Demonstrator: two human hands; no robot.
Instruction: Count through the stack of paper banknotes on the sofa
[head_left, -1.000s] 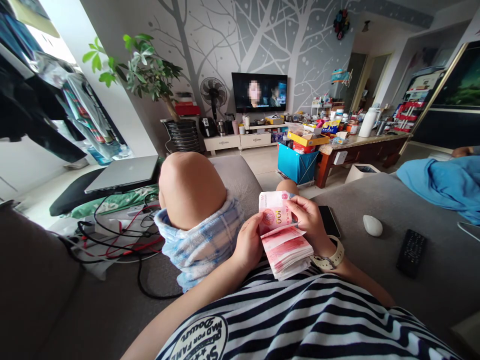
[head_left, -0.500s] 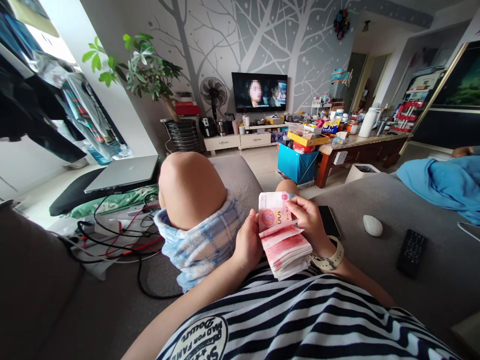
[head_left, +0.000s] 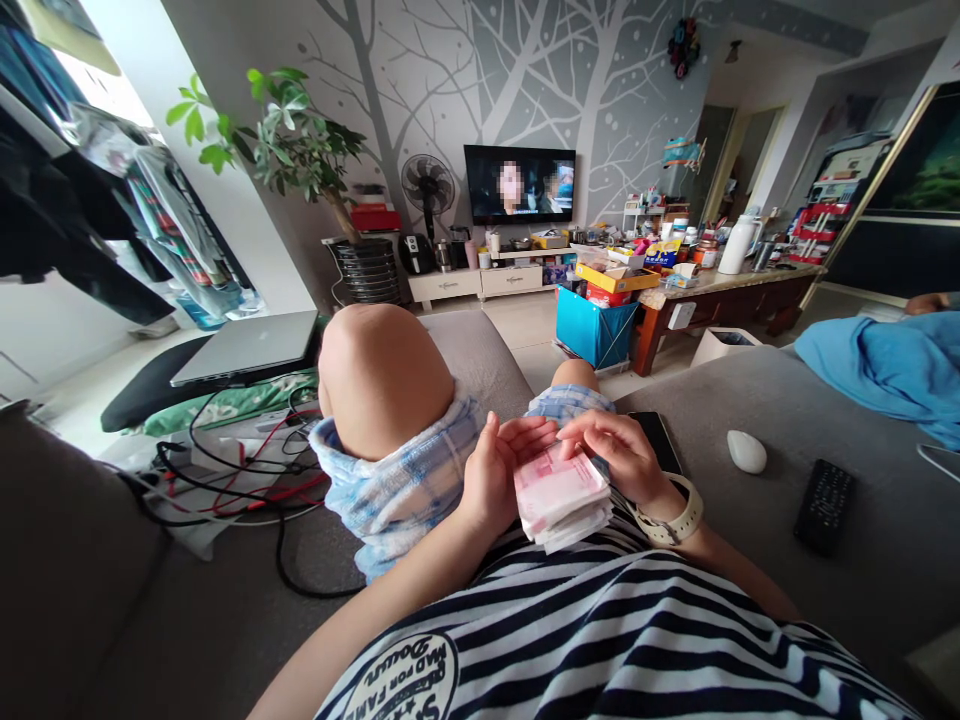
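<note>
A folded stack of pink banknotes [head_left: 561, 492] lies low over my lap, its loose ends fanned toward my striped shirt. My left hand [head_left: 495, 475] cradles the stack from the left, thumb raised and fingers stretched behind the far edge. Above that edge is my right hand [head_left: 619, 455], its fingers loosely bent and apart, fingertips touching the top of the notes. A pale watch [head_left: 679, 515] is on my right wrist. Part of the stack's underside is hidden.
On the grey sofa to my right lie a dark phone [head_left: 656, 440], a white mouse [head_left: 746, 452] and a black remote [head_left: 825, 505]. Tangled cables [head_left: 247, 460] and a laptop [head_left: 251, 347] are at my left. Another person's hand [head_left: 930, 303] shows by a blue cloth [head_left: 885, 365].
The upright 100 note that my right hand held has folded down onto the stack. My right fingers have loosened and shifted lower, and my left fingers have straightened out behind the notes.
</note>
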